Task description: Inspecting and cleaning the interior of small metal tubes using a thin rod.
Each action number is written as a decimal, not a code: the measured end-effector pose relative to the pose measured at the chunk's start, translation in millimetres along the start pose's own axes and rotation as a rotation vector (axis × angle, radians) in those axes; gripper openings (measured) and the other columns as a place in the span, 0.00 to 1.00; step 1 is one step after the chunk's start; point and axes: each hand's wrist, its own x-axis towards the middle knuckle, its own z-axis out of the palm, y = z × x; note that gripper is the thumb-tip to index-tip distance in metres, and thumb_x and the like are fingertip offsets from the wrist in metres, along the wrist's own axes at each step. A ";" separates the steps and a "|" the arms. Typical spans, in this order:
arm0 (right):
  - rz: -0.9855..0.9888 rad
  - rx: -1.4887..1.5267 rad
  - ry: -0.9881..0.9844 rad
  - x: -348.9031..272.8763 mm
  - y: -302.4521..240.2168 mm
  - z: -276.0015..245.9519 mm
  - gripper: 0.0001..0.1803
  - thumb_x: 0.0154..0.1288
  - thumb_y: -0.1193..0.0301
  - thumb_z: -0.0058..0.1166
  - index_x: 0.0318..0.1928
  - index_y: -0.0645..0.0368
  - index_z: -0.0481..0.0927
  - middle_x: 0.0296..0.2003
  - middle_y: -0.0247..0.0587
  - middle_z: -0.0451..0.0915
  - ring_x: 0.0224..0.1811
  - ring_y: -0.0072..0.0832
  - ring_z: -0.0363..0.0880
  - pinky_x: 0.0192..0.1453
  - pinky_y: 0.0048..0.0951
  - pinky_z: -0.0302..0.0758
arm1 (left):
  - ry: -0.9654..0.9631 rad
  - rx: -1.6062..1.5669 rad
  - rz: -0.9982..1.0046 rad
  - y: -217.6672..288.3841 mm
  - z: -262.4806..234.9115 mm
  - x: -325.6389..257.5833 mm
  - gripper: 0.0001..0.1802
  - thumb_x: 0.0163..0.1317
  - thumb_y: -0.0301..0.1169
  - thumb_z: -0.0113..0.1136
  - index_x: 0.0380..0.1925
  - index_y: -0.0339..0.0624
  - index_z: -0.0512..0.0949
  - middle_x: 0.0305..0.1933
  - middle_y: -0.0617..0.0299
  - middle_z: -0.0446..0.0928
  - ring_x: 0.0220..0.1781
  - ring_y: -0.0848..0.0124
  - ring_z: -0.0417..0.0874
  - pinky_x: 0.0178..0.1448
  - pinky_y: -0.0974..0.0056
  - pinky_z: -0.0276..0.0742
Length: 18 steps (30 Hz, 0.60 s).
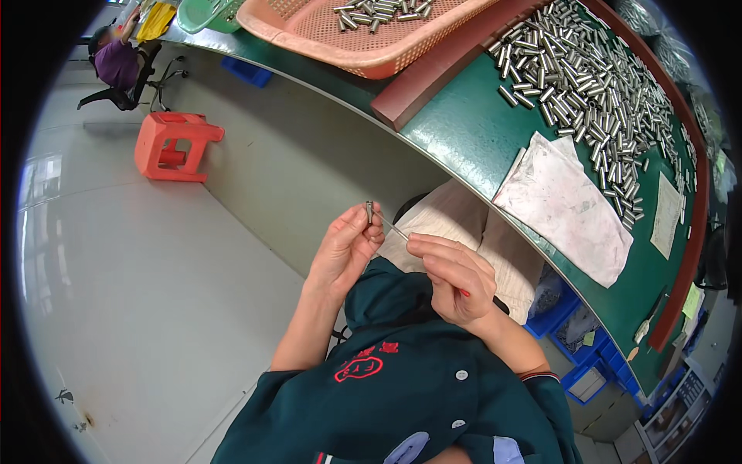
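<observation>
In front of my body, my left hand pinches a small metal tube upright between thumb and fingers. My right hand is closed around a thin tool with a slim metal shaft; a bit of red shows below the palm, and the rest of its handle is hidden by the fingers. The shaft slants up and left to the tube in my left hand; whether its tip is touching or inside, I cannot tell. Many similar metal tubes lie heaped on the green table at the right.
A pink plastic basket with more tubes stands at the table's far side. A stained white cloth lies near the table edge. Blue bins sit below. On the left floor are a red stool and a seated person.
</observation>
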 end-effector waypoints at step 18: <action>-0.046 -0.052 -0.125 -0.9 -7.1 -7.6 0.14 0.48 0.84 0.53 0.38 0.65 0.71 0.34 0.52 0.78 0.37 0.45 0.80 0.35 0.32 0.79 | -0.035 0.051 0.066 -6.4 8.3 -1.1 0.08 0.59 0.28 0.54 0.36 0.36 0.73 0.33 0.63 0.72 0.31 0.79 0.69 0.40 0.74 0.68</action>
